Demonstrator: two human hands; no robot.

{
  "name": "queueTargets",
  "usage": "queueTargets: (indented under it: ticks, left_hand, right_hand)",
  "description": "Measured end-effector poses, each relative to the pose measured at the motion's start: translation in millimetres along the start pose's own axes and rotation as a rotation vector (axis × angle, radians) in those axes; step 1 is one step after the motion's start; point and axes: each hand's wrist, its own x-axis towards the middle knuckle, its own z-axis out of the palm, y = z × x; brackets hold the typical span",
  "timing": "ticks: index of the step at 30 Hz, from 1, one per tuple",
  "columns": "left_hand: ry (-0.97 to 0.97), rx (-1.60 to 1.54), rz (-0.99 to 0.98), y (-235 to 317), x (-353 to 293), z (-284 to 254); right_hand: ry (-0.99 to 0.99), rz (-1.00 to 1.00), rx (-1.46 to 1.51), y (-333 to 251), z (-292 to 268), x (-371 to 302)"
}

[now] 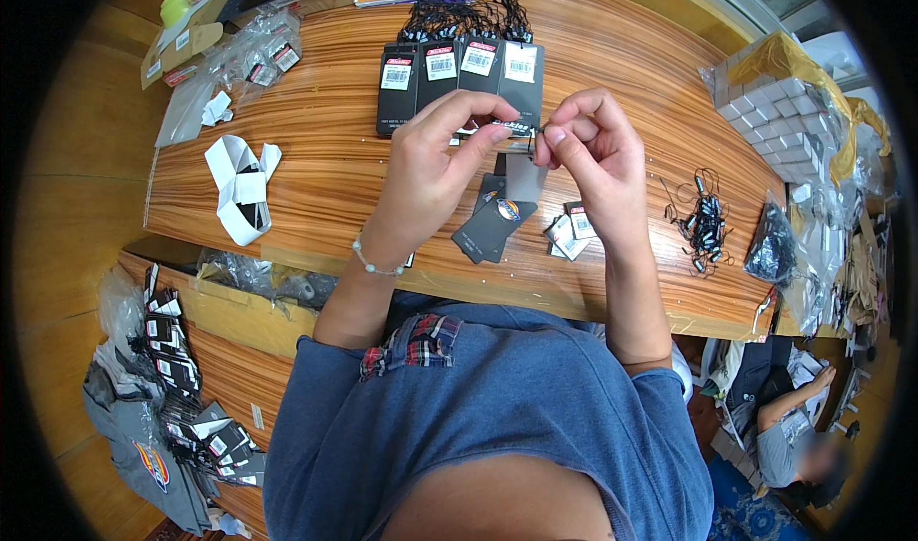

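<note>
In front of my chest, my left hand (430, 158) and my right hand (598, 158) meet over the table with fingertips bent in a pinch. A thin black string (534, 141) runs between them; the right thumb and fingers grip it, and the left thumb and forefinger close near its other end. Below the fingertips hangs a grey hang tag (524, 176), partly over dark hang tags (492, 225) lying on the table. Beside these lie small white barcode tags (572, 235). Just beyond my hands, stacks of black hang tags (421, 77) with white labels lie in a row, their strings (469, 15) bunched behind.
Loose black strings (706, 223) lie in a pile on the right, near a plastic bag (771, 240). White boxes (775, 120) stand at the table's right end. A folded white paper strip (229, 173) and plastic-wrapped tags (253, 58) lie left. Another person (789, 436) sits lower right.
</note>
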Motion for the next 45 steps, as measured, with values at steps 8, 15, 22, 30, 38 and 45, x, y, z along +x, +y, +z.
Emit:
queueTargets:
  ticks: [8,15,22,30,38,45]
  left_hand:
    - [-0.048,0.006,-0.012,-1,0,0]
    - [-0.117,0.094,0.013,4,3,-2]
    - [-0.121,-0.102,-0.041,0,1,-1]
    - [-0.199,-0.272,-0.172,10,-3,-3]
    - [-0.118,-0.278,-0.110,11,-5,3]
    - [-0.181,0.068,0.027,17,5,-3]
  right_hand:
    - [-0.012,0.014,0.014,3,-3,1]
    - [-0.010,0.032,-0.023,3,-1,0]
    - [-0.145,0.162,0.186,5,-11,1]
    - [-0.207,0.147,0.321,13,-14,-4]
    - [-0.207,0.124,0.344,14,-11,-7]
    - [-0.110,0.101,0.157,11,-12,-1]
